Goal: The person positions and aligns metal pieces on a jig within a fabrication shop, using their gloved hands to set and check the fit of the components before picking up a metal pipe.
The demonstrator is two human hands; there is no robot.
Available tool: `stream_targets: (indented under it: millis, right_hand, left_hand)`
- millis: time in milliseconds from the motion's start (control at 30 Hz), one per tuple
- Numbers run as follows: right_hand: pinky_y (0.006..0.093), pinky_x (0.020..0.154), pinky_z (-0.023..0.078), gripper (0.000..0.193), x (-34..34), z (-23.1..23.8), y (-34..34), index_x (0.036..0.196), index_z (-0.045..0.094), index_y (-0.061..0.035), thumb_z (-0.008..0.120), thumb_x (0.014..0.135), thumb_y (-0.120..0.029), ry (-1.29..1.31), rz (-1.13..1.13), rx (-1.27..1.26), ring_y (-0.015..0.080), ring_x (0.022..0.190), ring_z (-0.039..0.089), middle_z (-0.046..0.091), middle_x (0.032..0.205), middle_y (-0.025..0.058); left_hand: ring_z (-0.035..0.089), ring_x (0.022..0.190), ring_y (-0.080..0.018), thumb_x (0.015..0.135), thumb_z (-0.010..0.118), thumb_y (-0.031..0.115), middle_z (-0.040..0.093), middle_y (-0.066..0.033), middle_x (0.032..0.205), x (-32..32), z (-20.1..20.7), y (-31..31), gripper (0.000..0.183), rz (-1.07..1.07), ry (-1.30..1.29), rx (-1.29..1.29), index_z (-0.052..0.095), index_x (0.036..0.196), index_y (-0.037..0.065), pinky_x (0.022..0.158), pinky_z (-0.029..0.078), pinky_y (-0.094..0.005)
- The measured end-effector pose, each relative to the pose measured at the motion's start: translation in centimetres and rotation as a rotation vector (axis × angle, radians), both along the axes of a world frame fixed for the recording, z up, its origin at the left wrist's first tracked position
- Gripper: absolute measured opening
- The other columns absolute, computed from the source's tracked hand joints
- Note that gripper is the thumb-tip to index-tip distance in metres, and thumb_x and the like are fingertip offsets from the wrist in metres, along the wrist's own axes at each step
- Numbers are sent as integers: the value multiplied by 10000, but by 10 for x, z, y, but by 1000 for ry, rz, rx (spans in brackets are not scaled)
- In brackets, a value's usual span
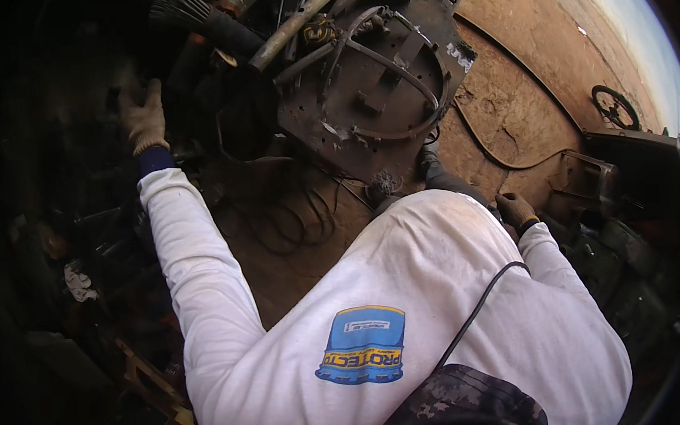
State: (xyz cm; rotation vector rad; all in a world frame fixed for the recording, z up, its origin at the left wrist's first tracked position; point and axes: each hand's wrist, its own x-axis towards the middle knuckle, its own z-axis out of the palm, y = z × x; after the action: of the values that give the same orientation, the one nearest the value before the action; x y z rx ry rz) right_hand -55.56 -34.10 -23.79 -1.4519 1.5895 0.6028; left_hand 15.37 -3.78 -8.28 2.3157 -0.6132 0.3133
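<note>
My left hand (pixel 145 119), in a tan knit glove, reaches out to the far left over a dark, cluttered area. Its thumb stands apart from the fingers, and no object shows in it. Close by that hand is a dark-handled wire brush (pixel 224 29) with splayed bristles. My right hand (pixel 516 209), also gloved, is down beside my right thigh with its fingers curled; whatever it may hold is hidden. Between my arms, ahead of my knees, stands a brown metal plate (pixel 311 125) bearing a curved metal-bar frame (pixel 401 68).
A pale rod (pixel 301 22) lies among tools left of the plate. Dark cables (pixel 298 223) coil on the ground below it. A hose (pixel 500 160) curves over the reddish dirt at right, near a metal frame (pixel 587 178) and a spoked wheel (pixel 615 107). White cloth (pixel 78 281) lies at far left.
</note>
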Motion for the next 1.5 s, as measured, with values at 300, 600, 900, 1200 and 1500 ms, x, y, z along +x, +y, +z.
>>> stream_targets:
  millis: [300,600,900,1200,1500]
  right_hand:
    - [307,923,507,493,92,68,4,1300,560,31,654,922,-271,-569,61,-189,219,1087,642,666,1193,177]
    - [407,810,541,370,240,191,88,1156,670,-89,726,817,-227,-1150,1187,-566,322,952,642,644,1124,135]
    - [436,680,540,181,233,172,110,897,718,-147,624,814,-277,-1211,1205,-646,326,796,666,674,872,110]
    - [445,659,541,213,233,197,85,881,687,-113,662,788,-303,-1271,1197,-683,331,772,652,641,860,120]
    - [431,673,536,208,227,178,23,909,695,-112,675,800,-288,-1449,1225,-535,334,784,645,634,854,122]
  left_hand:
    - [720,777,-251,847,717,223,724,-139,881,-286,39,-24,216,-426,329,212,714,980,52,707,552,-350]
    - [499,1295,-285,881,612,212,595,-158,1276,-419,-32,-72,407,-884,289,75,613,1261,66,1128,351,-400]
    - [526,1256,-291,895,615,229,608,-154,1257,-432,-35,-80,384,-920,11,286,622,1241,62,1095,382,-409]
    - [556,1216,-298,902,616,237,625,-158,1230,-424,-35,-112,363,-904,-40,465,633,1218,59,1061,414,-413]
    - [585,1175,-305,909,618,244,642,-161,1203,-445,-40,-142,344,-870,-82,749,644,1196,56,1028,446,-417]
